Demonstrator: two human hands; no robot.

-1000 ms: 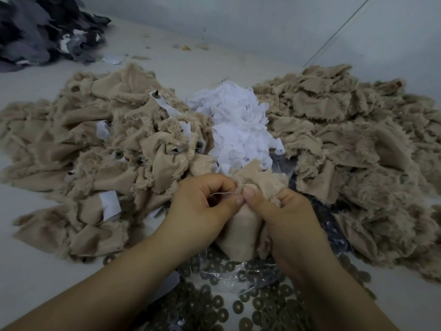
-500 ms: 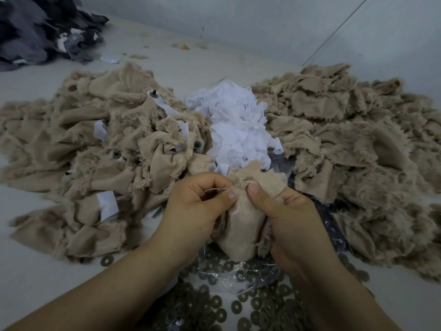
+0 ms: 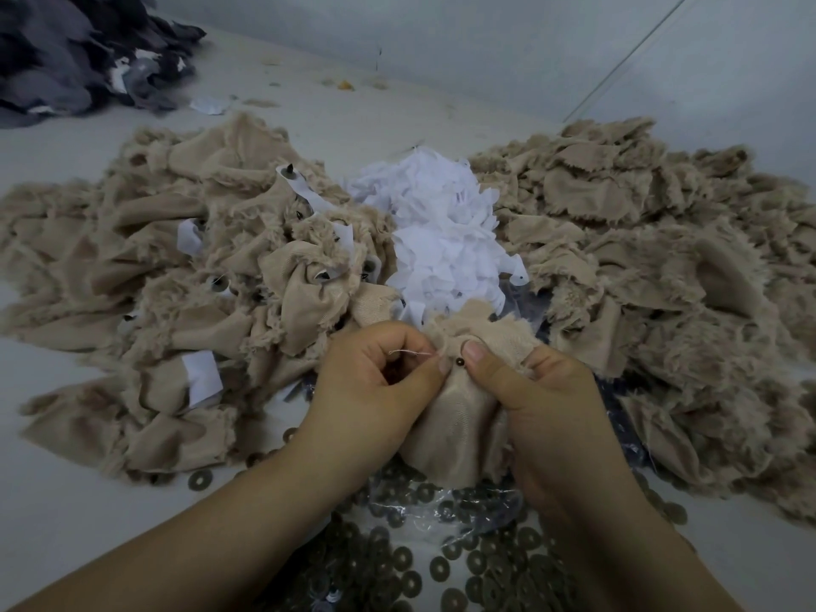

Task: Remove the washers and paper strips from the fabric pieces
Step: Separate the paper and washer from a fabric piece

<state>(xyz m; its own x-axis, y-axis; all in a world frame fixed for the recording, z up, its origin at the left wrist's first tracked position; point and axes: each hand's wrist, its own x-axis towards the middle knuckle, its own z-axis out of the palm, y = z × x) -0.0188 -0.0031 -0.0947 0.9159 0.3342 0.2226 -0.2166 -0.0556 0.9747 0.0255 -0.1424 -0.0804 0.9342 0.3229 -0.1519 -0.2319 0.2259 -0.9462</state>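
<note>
Beige fabric piece (image 3: 459, 417) hides washer

1. The one camera sits on my head, looking forward and steeply down over my forearms at the table (image 3: 66, 501).
2. It is close: my left hand (image 3: 375, 390) and right hand (image 3: 543, 404) sit just below the middle, forearms running off the bottom edge.
3. The wide angle bends the scene; the far wall (image 3: 485, 50) curves across the top.
4. No second view, so nothing is shared.
</note>
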